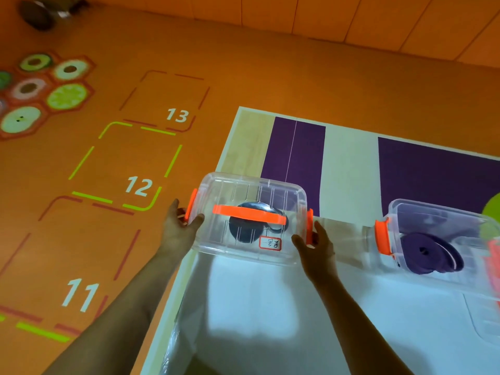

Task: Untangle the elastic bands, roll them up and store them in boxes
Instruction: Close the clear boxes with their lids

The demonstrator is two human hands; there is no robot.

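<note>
Gripping one box (243,190) of two, left hand (180,226) and right hand (316,244) curl round its latches (192,205).

White numerals were painted on the orange floor (243,63): "13" (177,115) farthest, "12" (138,186) in the middle and "11" (79,295) nearest. Each sat in the near right corner of a dashed square (127,163). A red-bordered white label (270,243) on the clear box (243,185) bore handwritten dark characters, too blurred to read.
</note>
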